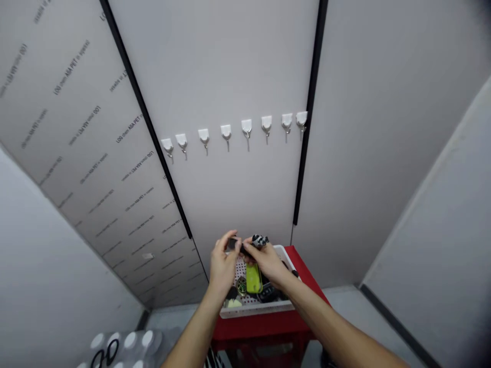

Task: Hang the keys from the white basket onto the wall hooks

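Observation:
Above a white perforated basket (258, 308), both hands are raised close together. My left hand (222, 268) is closed on one end of a small dark object (232, 243), pinched between thumb and fingers. My right hand (266, 261) grips its other side, and a black-and-white patterned piece (260, 240) sticks out over the fingers. Whether the patterned piece and the dark object are joined is hidden by the fingers. Beneath the hands, the basket holds a yellow-green case (253, 278), a round gold-and-dark item (241, 285) and several dark items.
The basket stands on a red table (245, 327) against a pale wall panel. A row of white hooks (246, 127) runs across the panel, between black vertical strips (307, 133). White-capped bottles (130, 341) stand at lower left with a black looped item (111, 351) on them.

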Tool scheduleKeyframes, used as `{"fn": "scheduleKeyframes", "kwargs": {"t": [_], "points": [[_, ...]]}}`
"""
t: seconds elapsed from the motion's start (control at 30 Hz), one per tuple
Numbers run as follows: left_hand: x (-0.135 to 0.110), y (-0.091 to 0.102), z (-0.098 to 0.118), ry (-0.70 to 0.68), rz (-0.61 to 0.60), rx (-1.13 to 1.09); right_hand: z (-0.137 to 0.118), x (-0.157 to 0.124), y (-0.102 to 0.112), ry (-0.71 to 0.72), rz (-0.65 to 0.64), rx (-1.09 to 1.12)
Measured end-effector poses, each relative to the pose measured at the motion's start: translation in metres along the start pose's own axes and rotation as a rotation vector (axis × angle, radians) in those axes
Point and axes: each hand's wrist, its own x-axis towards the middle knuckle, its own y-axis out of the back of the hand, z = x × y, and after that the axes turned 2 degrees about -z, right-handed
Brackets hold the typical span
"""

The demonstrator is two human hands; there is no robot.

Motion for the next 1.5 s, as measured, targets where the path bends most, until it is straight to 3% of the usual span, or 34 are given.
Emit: {"fn": "scheduleKeyframes", "kwargs": {"t": [0.17, 0.37, 0.5, 0.57, 0.67, 0.7, 0.77, 0.83, 1.0, 1.07, 1.23, 1.3, 1.4, 1.5], "points": [[0.022, 0.018, 0.007, 0.15, 0.086, -0.259, -0.012, 0.002, -0.012, -0.029, -0.104, -0.003], [0.034, 0.065, 0.045, 0.084, -0.196, -0.357, -0.032, 0.023, -0.029, -0.171, -0.191, 0.261], [0.046, 0.09, 0.062, 0.051, -0.171, -0.264, -0.04, 0.034, -0.044, -0.254, -0.404, 0.175], [0.053, 0.098, 0.067, 0.058, -0.11, -0.167, -0.043, 0.039, -0.052, -0.207, -0.328, 0.101], [0.065, 0.104, 0.073, 0.054, -0.083, -0.026, -0.051, 0.05, -0.065, 0.154, -0.035, -0.149], [0.069, 0.105, 0.075, 0.042, -0.083, 0.017, -0.054, 0.054, -0.07, 0.29, -0.004, -0.246], [0.076, 0.107, 0.079, 0.019, -0.086, 0.097, -0.061, 0.062, -0.081, 0.435, -0.078, -0.342], [0.082, 0.111, 0.082, 0.021, -0.079, 0.146, -0.068, 0.07, -0.094, 0.413, -0.2, -0.294], [0.097, 0.131, 0.084, 0.035, -0.027, 0.109, -0.08, 0.087, -0.125, 0.355, -0.333, -0.14], [0.102, 0.142, 0.086, 0.052, -0.025, 0.078, -0.085, 0.095, -0.134, 0.345, -0.335, -0.135], [0.123, 0.173, 0.094, 0.064, -0.19, -0.096, -0.106, 0.119, -0.146, 0.225, -0.254, -0.107], [0.135, 0.18, 0.098, 0.026, -0.11, -0.119, -0.116, 0.13, -0.151, 0.194, -0.223, -0.056], [0.157, 0.18, 0.106, -0.026, 0.124, -0.087, -0.128, 0.144, -0.161, 0.179, -0.111, 0.006], [0.177, 0.173, 0.112, -0.095, 0.344, 0.152, -0.131, 0.158, -0.172, 0.182, 0.019, 0.014]]}}
